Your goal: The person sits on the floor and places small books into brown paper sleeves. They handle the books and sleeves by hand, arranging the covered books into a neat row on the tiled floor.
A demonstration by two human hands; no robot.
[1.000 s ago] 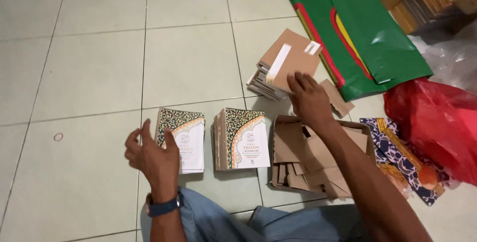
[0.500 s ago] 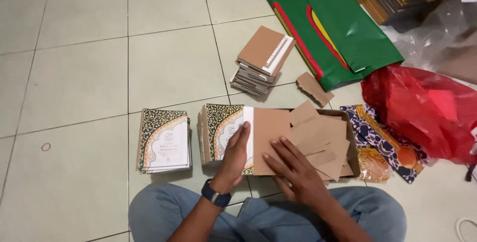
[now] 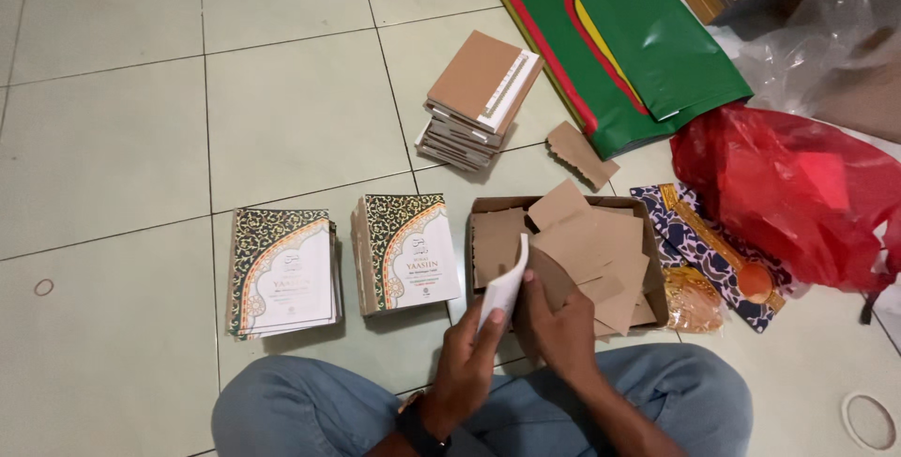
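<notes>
Booklet (image 3: 502, 290) pinched upright in my left hand (image 3: 466, 363), near the box (image 3: 488, 205) of brown covers (image 3: 591, 246). My right hand (image 3: 554, 326) is pressed flat on a cover beside it. I judge wrapping comes next: line up edges.

The white booklet (image 3: 504, 290) is seen edge-on, its cover turned away, its lower part hidden inside the fingers of the left hand (image 3: 466, 370). Behind the right hand (image 3: 560, 330), the fingertips and the cardboard under them are hidden. Both forearms run off the bottom edge.
</notes>
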